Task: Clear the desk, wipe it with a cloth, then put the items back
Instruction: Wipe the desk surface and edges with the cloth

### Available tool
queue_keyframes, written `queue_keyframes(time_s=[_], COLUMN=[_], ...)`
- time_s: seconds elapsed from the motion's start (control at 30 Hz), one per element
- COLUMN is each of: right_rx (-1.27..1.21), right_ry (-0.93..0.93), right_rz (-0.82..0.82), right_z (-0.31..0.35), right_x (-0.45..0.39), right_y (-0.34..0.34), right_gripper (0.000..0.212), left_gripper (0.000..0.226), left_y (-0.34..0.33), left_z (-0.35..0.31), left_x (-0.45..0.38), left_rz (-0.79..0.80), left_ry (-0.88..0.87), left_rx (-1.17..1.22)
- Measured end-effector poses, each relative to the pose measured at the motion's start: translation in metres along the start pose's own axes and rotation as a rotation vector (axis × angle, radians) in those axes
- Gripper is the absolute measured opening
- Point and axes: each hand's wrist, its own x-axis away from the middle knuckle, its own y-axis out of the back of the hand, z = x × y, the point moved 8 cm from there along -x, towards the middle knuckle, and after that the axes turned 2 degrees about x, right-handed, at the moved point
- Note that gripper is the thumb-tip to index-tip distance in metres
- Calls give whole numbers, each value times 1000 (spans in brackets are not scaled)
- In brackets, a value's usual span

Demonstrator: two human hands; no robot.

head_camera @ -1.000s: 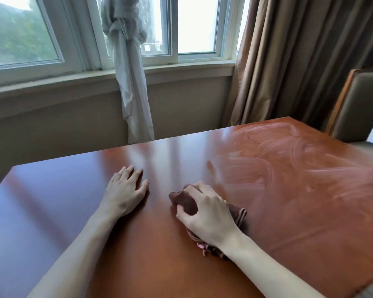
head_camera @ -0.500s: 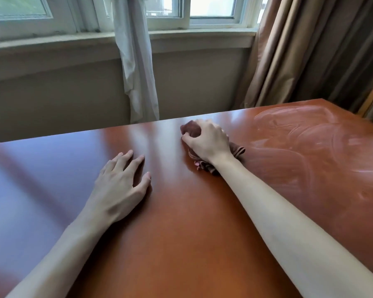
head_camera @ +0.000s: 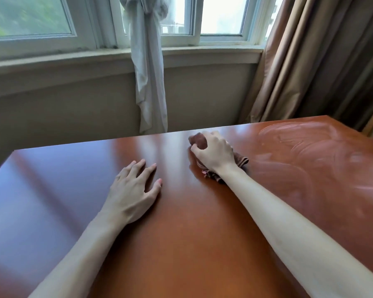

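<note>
- Reddish-brown wood bench (head_camera: 181, 244), glossy top, nothing on it but two hands and a cloth.
- Right hand (head_camera: 215, 154) reaches out at full arm's length to near the far edge of the bench, fingers and thumb curled round a bunched brown cloth (head_camera: 241, 161), pressing it onto the surface.
- Cloth sits mostly under the right palm; one lump sticks out past the fingertips, a crumpled corner shows beside the wrist, and a frayed bit pokes out below the wrist.
- Left hand (head_camera: 134, 190) lies flat on the bench, palm down, fingers spread and straight, holding nothing. It is nearer the body than the right hand and to its left, well apart from the cloth.
- Pale smear marks (head_camera: 310, 147) in arcs and swirls cover the bench to the right of the right hand, out to the far right corner. Surface around and left of the left hand is plain gloss with window reflections.
- Beyond the right hand: beige wall, window sill (head_camera: 73, 59), white-framed window (head_camera: 220, 16).
- White knotted curtain (head_camera: 149, 72) hangs from the window down behind the far bench edge, between the two hands as seen from here.
- Brown drapes (head_camera: 321, 61) hang past the right hand, at the far right corner.
</note>
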Motion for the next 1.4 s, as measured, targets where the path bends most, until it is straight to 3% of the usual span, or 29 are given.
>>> queue_keyframes(time_s=[0.2,0.33,0.47,0.6,0.83,1.0,1.17,1.4], right_rx=[-27,152,150,42,27,37,51,-27], right_ry=[129,243,189,26,-104,-132,-80,54], right_rz=[82,97,25,-3,-35,-48,-50,46], right_z=[20,26,28,7,-20,-23,-15,6], right_x=[180,235,210,126,-50,-123,-89,95], right_y=[54,73,65,37,-12,-27,-14,29], right_gripper=[35,35,31,30,29,31,32,32], left_gripper=[54,51,59,79,71,70,75,67], left_y=[6,16,1,-6,-19,-17,-14,-15], left_z=[-20,-57,-69,-58,-46,-46,-47,-51], left_x=[-2,4,9,7,-2,-1,1,5], left_rz=[57,6,23,-14,-18,-21,-15,7], left_ry=[-39,-107,-137,-121,-104,-95,-81,-89], left_rx=[-167,-181,-204,-85,-4,10,20,1])
